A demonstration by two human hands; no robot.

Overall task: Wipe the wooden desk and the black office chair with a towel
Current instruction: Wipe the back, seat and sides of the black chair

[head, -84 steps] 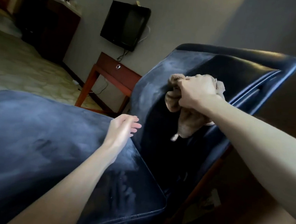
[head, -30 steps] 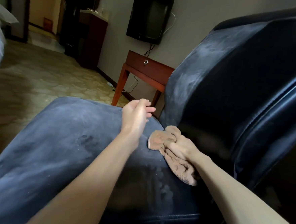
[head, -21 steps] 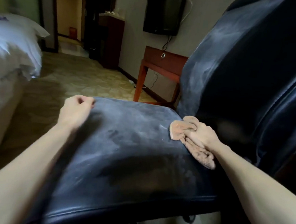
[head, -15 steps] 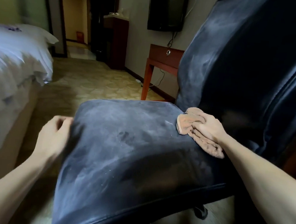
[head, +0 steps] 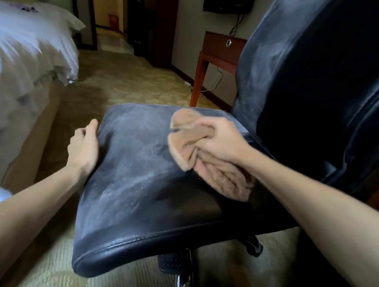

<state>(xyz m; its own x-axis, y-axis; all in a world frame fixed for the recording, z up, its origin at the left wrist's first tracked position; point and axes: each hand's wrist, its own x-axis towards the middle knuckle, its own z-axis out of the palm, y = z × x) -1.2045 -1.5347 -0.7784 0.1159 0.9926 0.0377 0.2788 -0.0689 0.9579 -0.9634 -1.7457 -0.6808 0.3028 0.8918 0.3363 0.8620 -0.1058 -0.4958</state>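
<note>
Black leather chair (head: 136, 184): the seat fills the middle of the view and the backrest rises at right. Both surfaces carry pale dusty smears. A chrome column (head: 181, 284) shows under the seat's near edge.

Tan towel (head: 217, 176): bunched, lying on the rear right part of the seat, near where the seat meets the backrest. One fold pokes out beyond the fingers; the rest trails back under the wrist.

Right grip (head: 220, 138): bare hand, fingers curled round the towel's bunched middle, pressing it onto the seat. Slightly blurred.

Left grip (head: 83, 145): bare hand at the seat's left edge, thumb up against the rim, fingers curled in at the edge. It holds the chair there.

Wooden counter (head: 222, 49): reddish-brown, one drawer with a round metal pull. It stands against the far wall behind the chair, partly hidden by the backrest, well apart from the towel and both grips. A black cable (head: 220, 78) hangs below it.

TV (head: 227, 0): wall-mounted above the counter, cut off by the top edge.

Bed (head: 22, 53): white bedding, at left, blurred.

Cabinet (head: 158, 29): dark, by the far wall, left of the counter.

Carpet (head: 121, 80): yellowish, patterned, under the chair and bed.
</note>
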